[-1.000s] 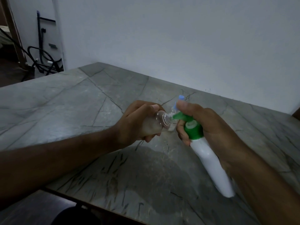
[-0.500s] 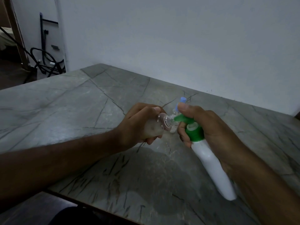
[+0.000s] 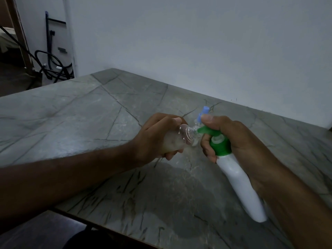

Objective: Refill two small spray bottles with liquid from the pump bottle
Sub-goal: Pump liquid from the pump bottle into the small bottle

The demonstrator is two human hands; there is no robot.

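Two bottles meet mouth to spout just above the middle of the surface (image 3: pixel 71 112). My left hand (image 3: pixel 154 137) is curled tight around the small spray bottle (image 3: pixel 175 139), a clear one lying nearly level, its open neck pointing toward 3 o'clock and its body looking cloudy with pale liquid. My right hand (image 3: pixel 239 139) is clenched around the pump bottle (image 3: pixel 239 184), fingers wrapped under the green collar and the thumb pressed on top of the green pump head. That bottle is white, tilted, with its base toward 5 o'clock and its green spout aimed toward 9 o'clock, the tip right at the small bottle's neck. Behind the spout, at about 12 o'clock from it, a second small clear bottle with a blue top (image 3: pixel 204 112) stands on the grey veined stone, partly hidden by my thumb. Both forearms reach in over the near edge. A white wall (image 3: pixel 197 42) rises behind, and dark cables (image 3: pixel 53 69) hang at 10 o'clock.
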